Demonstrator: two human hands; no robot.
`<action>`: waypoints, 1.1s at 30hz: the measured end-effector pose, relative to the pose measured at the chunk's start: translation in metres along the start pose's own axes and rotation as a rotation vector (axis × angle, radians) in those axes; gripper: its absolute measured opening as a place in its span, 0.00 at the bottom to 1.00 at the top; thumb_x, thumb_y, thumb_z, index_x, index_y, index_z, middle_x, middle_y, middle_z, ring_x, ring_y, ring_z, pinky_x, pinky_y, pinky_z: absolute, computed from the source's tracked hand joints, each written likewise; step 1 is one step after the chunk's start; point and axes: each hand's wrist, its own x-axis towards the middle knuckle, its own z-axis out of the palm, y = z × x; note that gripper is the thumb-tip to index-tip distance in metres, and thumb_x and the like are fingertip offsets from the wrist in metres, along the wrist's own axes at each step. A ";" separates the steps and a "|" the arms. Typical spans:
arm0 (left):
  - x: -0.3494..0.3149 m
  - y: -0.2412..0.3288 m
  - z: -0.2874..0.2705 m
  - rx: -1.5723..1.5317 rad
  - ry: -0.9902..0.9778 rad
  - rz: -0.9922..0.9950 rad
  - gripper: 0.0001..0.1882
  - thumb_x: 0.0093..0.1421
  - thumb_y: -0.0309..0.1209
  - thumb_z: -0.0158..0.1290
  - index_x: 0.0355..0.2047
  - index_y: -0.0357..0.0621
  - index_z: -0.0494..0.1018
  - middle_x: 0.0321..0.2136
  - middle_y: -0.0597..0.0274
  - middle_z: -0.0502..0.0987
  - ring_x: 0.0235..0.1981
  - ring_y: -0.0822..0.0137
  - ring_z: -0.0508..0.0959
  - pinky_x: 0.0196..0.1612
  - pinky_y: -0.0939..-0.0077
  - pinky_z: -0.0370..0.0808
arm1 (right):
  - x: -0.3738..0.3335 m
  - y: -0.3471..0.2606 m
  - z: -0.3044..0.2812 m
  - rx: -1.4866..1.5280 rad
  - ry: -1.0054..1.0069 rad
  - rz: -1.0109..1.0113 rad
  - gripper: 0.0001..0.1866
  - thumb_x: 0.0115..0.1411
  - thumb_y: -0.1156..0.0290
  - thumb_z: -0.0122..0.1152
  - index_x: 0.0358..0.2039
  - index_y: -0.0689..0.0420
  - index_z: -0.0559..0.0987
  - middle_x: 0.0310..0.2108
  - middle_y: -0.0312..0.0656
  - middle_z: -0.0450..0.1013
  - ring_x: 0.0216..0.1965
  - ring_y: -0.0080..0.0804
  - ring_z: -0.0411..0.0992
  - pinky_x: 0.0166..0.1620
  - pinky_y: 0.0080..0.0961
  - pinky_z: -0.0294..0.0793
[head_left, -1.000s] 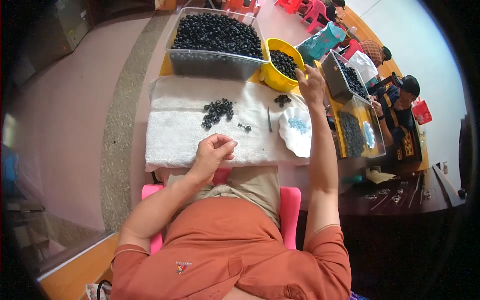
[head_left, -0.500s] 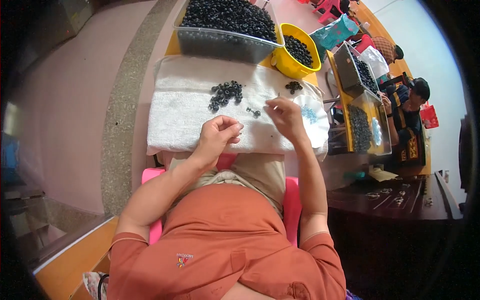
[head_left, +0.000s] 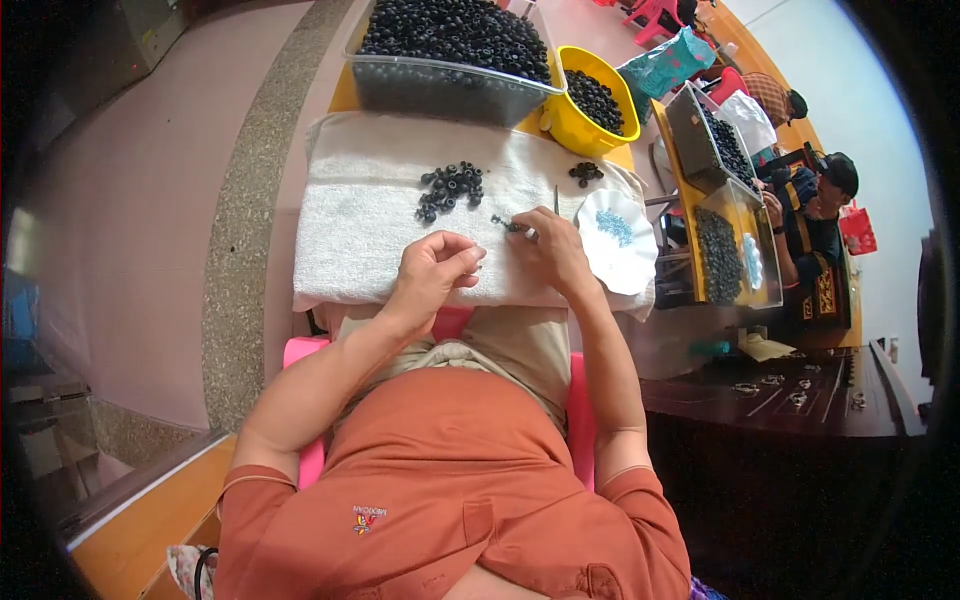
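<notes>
A white towel covers the table in front of me. Over its near edge my left hand is closed in a pinch; what sits between thumb and finger is too small to make out. My right hand is lowered to the towel, its fingertips closed around a small black piece, with a few tiny bits beside it. A loose pile of black ring-like parts lies left of that hand. Beyond it are a thin dark tool and a smaller cluster of dark parts.
A white scalloped dish with small blue pieces stands right of my right hand. At the back are a clear bin and a yellow basket, both holding black parts. Off to the right, a person sits by more bins.
My right hand has moved left and nearer, down onto the small black piece. The thin dark tool now shows in full on the towel. My left hand stays put.
</notes>
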 end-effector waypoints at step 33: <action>0.000 0.002 -0.002 -0.131 -0.138 -0.077 0.06 0.61 0.24 0.57 0.37 0.40 0.72 0.34 0.63 0.77 0.35 0.72 0.78 0.40 0.74 0.80 | -0.033 -0.037 0.025 0.776 0.021 -0.127 0.12 0.56 0.80 0.65 0.42 0.62 0.80 0.35 0.40 0.74 0.33 0.24 0.72 0.36 0.19 0.71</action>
